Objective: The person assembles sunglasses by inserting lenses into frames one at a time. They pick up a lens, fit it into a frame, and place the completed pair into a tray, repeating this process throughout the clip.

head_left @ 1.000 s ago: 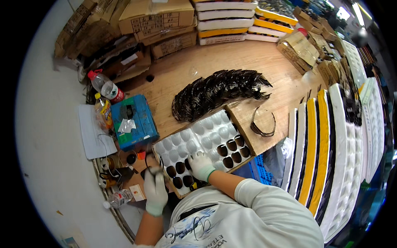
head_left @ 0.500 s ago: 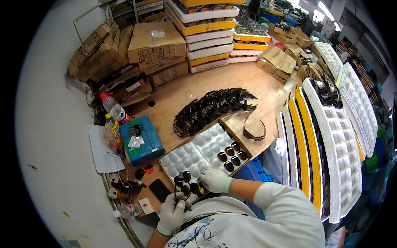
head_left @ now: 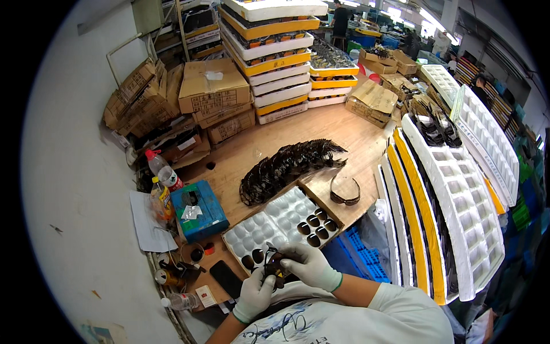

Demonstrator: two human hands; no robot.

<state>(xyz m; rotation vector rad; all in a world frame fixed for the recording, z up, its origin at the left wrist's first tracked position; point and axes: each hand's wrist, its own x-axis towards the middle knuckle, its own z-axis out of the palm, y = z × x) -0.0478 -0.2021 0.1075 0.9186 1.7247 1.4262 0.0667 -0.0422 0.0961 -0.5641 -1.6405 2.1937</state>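
Both my hands wear pale gloves and meet over the near edge of a tray. Dark sunglasses [head_left: 274, 265] sit upright between them. My left hand [head_left: 255, 295] is closed on them from below. My right hand [head_left: 311, 266] pinches them from the right, thumb and fingers pressed together; whether a loose lens is also there, I cannot tell. The white moulded tray [head_left: 276, 213] lies in a shallow carton. Several dark lenses [head_left: 318, 225] fill cups on its right side. More dark lenses [head_left: 252, 259] are at its near left, beside my left hand.
A row of dark sunglasses [head_left: 289, 166] lies beyond the tray, with one separate pair [head_left: 345, 192] to its right. A blue box [head_left: 200, 212], phone [head_left: 226, 279] and bottles [head_left: 164, 170] stand left. White and yellow foam trays [head_left: 458, 195] lean right; more trays [head_left: 281, 77] and cartons [head_left: 215, 86] are stacked behind.
My right hand has come up from the tray and now grips the sunglasses with my left hand. The whole view has shifted a little.
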